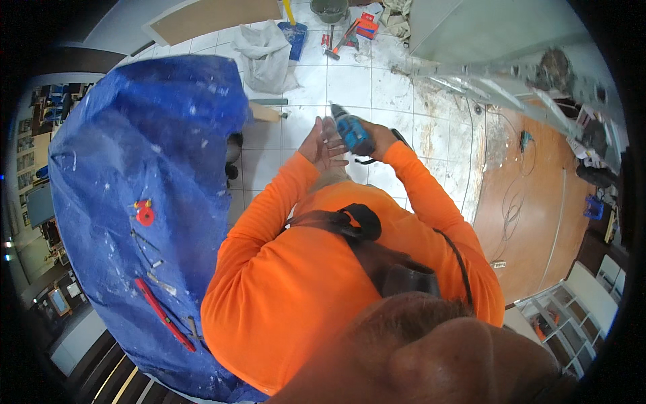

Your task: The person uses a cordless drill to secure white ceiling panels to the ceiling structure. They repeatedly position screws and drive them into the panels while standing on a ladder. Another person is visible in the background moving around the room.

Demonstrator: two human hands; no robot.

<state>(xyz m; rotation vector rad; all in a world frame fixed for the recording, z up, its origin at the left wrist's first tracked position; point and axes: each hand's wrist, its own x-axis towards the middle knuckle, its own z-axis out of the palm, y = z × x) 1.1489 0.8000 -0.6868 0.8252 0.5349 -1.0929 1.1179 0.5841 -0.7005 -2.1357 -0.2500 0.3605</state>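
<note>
In front of my chest, my right hand (pixel 382 139) is wrapped round a teal and black cordless drill (pixel 353 135). The drill's chuck points away from me and slightly left, over the tiled floor. Beside the drill, on its left, is my left hand (pixel 326 147), palm partly up and fingers spread. A small pale, see-through patch shows between its thumb and fingers, too unclear to name. The drill's body hides part of my right hand's fingers.
A blue tarp (pixel 134 135) covers a large surface on my left, bearing a red spirit level (pixel 163 314) and a red tape roll (pixel 145 215). Ahead lie a hammer (pixel 333 52), a blue dustpan (pixel 294 39) and a pale sack (pixel 262 57). A cable (pixel 515 209) trails over brown boards on the right.
</note>
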